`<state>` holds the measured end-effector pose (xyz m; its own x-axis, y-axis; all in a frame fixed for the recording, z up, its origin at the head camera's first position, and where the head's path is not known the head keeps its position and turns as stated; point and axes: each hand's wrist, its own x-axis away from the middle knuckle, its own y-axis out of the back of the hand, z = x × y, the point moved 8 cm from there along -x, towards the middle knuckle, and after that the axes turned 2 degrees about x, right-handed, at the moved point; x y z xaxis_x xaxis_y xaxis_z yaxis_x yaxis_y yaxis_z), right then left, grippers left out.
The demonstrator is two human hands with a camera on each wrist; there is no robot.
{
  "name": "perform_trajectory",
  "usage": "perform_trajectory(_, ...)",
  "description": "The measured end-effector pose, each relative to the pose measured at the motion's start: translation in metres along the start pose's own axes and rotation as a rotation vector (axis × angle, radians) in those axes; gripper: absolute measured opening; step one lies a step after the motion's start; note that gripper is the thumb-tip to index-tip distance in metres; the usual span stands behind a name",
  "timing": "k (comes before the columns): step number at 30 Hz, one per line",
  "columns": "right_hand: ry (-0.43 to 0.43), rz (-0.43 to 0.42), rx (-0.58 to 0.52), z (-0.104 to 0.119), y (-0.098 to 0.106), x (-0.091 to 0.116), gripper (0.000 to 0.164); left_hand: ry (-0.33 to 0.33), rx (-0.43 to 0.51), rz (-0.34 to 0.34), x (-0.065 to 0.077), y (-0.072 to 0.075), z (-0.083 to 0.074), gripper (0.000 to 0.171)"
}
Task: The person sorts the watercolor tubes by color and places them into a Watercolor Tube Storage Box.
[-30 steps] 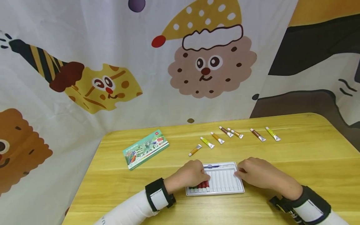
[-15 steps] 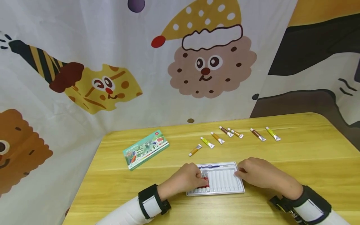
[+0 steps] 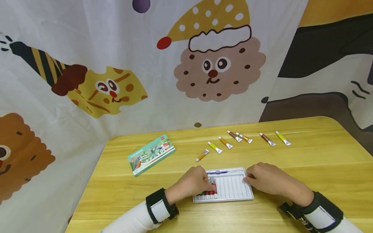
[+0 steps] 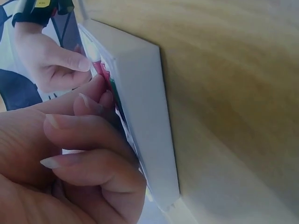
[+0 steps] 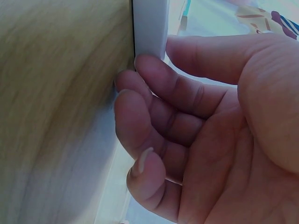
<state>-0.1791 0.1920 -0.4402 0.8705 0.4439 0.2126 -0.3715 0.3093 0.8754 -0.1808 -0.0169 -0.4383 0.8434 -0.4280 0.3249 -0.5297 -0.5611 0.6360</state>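
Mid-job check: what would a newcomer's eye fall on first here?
Probably the big cookie face in a spotted yellow hat, on the cloth behind the table. Next, the white tray on the table, left hand at its red tubes, right hand gripping its right edge. Beyond it lie seven loose paint tubes, a green box to their left.

Loose tubes [image 3: 225, 142] behind tray [image 3: 233, 187], right of box [image 3: 151, 155]; brush [image 3: 218, 172], other tubes [image 3: 215, 191] in tray.
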Motion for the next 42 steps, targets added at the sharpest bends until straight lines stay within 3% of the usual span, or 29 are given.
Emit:
perform_trajectory(7, -0.009, 0.001, 0.004, -0.001, 0.000, 0.000, 0.031, 0.050, -0.020, 0.002, -0.002, 0.001, 0.001, 0.053)
perform_trajectory(17, -0.003, 0.007, -0.013, -0.002, -0.001, -0.001, 0.032, 0.007, 0.026, 0.036, -0.005, -0.002, 0.005, 0.042)
perform_trajectory(31, -0.018, 0.017, -0.022, -0.002, -0.001, -0.001, 0.028, -0.030, -0.017, 0.021, -0.007, -0.005, -0.002, 0.039)
perform_trajectory(42, -0.026, 0.024, -0.029, -0.002, -0.001, -0.001, 0.027, -0.013, 0.042, 0.015, -0.010, -0.006, 0.004, 0.041)
